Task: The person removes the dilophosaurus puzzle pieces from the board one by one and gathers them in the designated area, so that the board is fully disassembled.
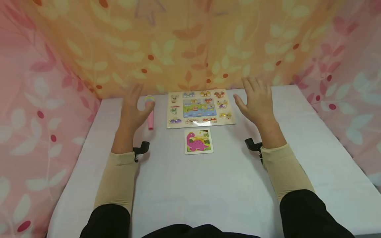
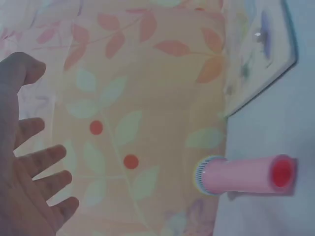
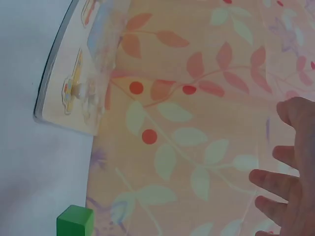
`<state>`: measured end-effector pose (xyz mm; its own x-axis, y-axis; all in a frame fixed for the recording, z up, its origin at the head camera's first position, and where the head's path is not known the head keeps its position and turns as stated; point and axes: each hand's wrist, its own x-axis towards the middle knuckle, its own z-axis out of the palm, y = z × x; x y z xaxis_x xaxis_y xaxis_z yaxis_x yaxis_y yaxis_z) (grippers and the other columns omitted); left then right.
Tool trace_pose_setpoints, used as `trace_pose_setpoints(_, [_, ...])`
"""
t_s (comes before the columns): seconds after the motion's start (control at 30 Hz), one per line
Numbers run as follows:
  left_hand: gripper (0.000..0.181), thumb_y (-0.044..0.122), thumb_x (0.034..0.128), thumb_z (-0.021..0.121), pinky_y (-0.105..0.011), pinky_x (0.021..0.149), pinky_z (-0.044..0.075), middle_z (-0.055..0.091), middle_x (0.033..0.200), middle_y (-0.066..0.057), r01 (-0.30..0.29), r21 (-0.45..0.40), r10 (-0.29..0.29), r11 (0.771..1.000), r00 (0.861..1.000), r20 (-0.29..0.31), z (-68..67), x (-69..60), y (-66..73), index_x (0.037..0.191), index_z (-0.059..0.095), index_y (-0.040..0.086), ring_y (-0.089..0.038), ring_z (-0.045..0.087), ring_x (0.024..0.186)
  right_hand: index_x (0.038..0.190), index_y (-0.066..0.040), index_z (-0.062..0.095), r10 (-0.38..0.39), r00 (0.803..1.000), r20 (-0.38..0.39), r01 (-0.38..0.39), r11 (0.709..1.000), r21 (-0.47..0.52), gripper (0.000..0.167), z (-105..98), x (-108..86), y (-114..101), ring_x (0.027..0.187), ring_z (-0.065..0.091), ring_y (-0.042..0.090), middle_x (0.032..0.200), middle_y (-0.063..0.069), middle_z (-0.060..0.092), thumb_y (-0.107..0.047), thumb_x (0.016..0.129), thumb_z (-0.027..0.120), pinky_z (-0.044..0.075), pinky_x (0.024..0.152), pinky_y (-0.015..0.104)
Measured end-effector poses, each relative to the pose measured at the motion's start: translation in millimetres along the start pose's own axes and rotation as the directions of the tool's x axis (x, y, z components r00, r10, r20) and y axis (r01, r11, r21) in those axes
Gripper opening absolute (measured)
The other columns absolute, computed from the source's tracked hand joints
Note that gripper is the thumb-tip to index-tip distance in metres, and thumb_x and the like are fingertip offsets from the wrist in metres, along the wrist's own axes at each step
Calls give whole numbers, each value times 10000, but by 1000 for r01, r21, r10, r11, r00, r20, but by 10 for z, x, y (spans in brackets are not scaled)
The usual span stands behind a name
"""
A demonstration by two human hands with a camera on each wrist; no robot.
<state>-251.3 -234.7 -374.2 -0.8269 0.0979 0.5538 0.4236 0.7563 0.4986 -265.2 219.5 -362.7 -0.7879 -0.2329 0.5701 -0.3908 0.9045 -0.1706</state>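
My left hand (image 1: 132, 109) is held up with its fingers spread, holding nothing. Just right of it lies a pink toy microphone (image 1: 150, 120), its head partly covered by the thumb in the head view; the left wrist view shows the microphone's (image 2: 241, 174) red end. On the other side, my right hand (image 1: 258, 104) is also raised, fingers extended and nothing in it. Between the hands is a wooden peg puzzle board (image 1: 180, 114) with several pictured pieces. A small square picture (image 1: 198, 145) of a pink dinosaur lies in front of it. The right wrist view shows a green block (image 3: 74, 222), hidden in the head view.
A white cloth covers the table (image 1: 193, 185). Behind it hangs an orange leaf-patterned curtain (image 1: 190, 49), with pink patterned curtains (image 1: 35, 109) at the sides. Black camera mounts (image 1: 143, 148) sit at both wrists.
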Motion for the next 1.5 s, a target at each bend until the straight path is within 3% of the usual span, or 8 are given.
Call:
trace_pose_setpoints(0.1, [639, 219, 888, 739, -516, 1188, 252, 474, 1522, -183, -96, -78, 91, 992, 994, -55, 54, -105, 2, 1462, 544, 18, -350, 362, 1447, 1496, -54, 493, -65, 996, -63, 67, 998, 21, 649, -15, -12, -61, 1373, 421, 411, 1467, 170, 526, -436, 976, 565, 298, 1094, 617])
trace_pose_setpoints(0.2, [611, 166, 864, 757, -518, 1172, 277, 521, 1453, -217, -161, -113, 155, 980, 986, -60, 99, -178, 27, 1420, 571, -8, -401, 413, 1389, 1431, -12, 548, -144, 981, -129, 151, 988, 42, 605, -62, 12, -124, 1307, 488, 413, 1383, 192, 588, -395, 965, 580, 328, 1088, 589])
trace_pose_setpoints(0.33, [632, 131, 852, 771, -486, 1180, 273, 532, 1457, -197, -126, -194, 126, 973, 992, -10, 137, -289, 61, 1435, 562, 6, -370, 410, 1397, 1374, 13, 593, -219, 960, -173, 234, 970, 71, 560, -167, 56, -230, 1249, 534, 411, 1294, 215, 636, -349, 947, 607, 351, 1075, 586])
trace_pose_setpoints(0.53, [652, 109, 830, 797, -506, 1164, 291, 547, 1450, -171, -94, -259, 118, 961, 990, 79, 228, -440, 98, 1429, 565, 2, -338, 425, 1388, 1378, -1, 607, -252, 957, -144, 269, 956, 116, 551, -347, 80, -362, 1217, 572, 386, 1265, 196, 652, -302, 920, 667, 430, 979, 607])
trace_pose_setpoints(0.87, [670, 137, 875, 785, -542, 1005, 431, 534, 1439, -121, 6, -364, 115, 931, 944, 308, 441, -504, 265, 1491, 527, 88, -312, 490, 1272, 1354, 6, 623, -316, 946, -73, 324, 934, 153, 544, -386, 68, -447, 1210, 578, 376, 1280, 168, 653, -307, 912, 675, 434, 974, 610])
trace_pose_setpoints(1.03, [673, 164, 888, 788, -535, 995, 452, 554, 1404, -123, 51, -352, 106, 934, 905, 412, 535, -554, 318, 1498, 518, 81, -374, 530, 1194, 1363, 8, 608, -347, 937, -42, 349, 923, 160, 552, -342, 67, -518, 1172, 581, 370, 1243, 171, 647, -298, 908, 681, 457, 935, 595])
trace_pose_setpoints(1.27, [773, 345, 902, 777, -472, 957, 478, 536, 1402, -113, 94, -235, 65, 967, 804, 591, 652, -641, 367, 1555, 439, 108, -303, 536, 1133, 1383, -9, 604, -375, 927, 14, 368, 914, 171, 563, -328, 75, -597, 1177, 587, 360, 1260, 153, 652, -309, 915, 694, 476, 927, 572])
trace_pose_setpoints(1.5, [845, 418, 852, 815, -436, 950, 469, 562, 1301, -67, 141, -147, -10, 979, 753, 658, 683, -661, 394, 1561, 440, 151, -241, 509, 1116, 1435, -36, 574, -420, 900, 115, 398, 901, 174, 621, -282, 135, -763, 1214, 591, 355, 1367, 143, 620, -356, 923, 715, 470, 1001, 529])
